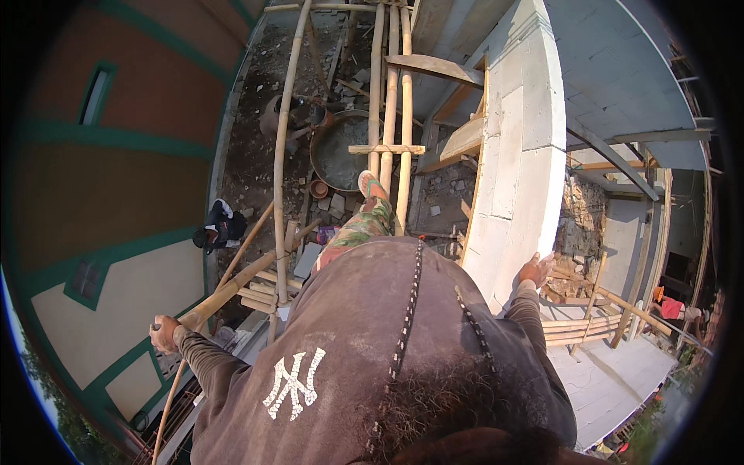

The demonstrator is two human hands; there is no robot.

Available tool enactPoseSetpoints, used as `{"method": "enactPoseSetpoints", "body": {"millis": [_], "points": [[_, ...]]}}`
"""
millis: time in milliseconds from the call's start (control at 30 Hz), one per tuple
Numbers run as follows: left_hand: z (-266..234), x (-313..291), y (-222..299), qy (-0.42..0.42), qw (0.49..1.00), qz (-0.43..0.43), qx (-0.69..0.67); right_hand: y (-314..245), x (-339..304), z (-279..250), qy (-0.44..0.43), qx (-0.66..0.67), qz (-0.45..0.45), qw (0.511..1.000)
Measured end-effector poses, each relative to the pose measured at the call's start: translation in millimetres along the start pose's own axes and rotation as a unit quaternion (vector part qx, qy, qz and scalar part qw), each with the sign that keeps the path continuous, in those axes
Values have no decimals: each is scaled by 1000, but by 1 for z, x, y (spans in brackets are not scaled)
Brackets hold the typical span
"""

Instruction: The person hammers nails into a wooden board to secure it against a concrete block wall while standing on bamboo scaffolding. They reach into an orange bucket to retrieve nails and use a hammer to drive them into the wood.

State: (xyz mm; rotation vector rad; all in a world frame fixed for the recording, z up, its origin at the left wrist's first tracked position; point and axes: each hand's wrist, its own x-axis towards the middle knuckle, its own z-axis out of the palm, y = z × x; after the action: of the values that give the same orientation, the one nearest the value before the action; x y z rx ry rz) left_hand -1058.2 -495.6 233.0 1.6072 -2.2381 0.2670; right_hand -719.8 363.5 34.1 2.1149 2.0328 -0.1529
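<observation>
I look straight down my dark shirt from high on a bamboo scaffold. My left hand [164,333] is closed around a slanting bamboo pole [232,285] at the lower left. My right hand [536,270] rests flat, fingers spread, on the edge of a white block wall [521,155] to my right. My leg in patterned trousers reaches forward, and my sandalled foot [367,184] stands on the upright bamboo poles [391,93] by a short wooden crosspiece [386,149].
Far below lie a round mortar tub [337,151], rubble and a person in dark clothes [221,226]. A brown and cream house wall with green trim [116,194] fills the left. Planks [438,68] jut from the wall. A person in red [673,308] stands at right.
</observation>
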Motion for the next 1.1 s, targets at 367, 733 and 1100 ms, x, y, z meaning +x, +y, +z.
{"method": "enactPoseSetpoints", "body": {"millis": [367, 733, 1100], "points": [[15, -6, 14, -26, 988, -111, 107, 75, 93, 37, 30, 60, -97, 993], [15, 13, 18, -48, 986, -134, 84, -148, 105, -21, -216, 166, -85, 959], [3, 2, 24, -64, 967, -150, 197, -378, 132, -20, -418, 79, -188, 885]]}}
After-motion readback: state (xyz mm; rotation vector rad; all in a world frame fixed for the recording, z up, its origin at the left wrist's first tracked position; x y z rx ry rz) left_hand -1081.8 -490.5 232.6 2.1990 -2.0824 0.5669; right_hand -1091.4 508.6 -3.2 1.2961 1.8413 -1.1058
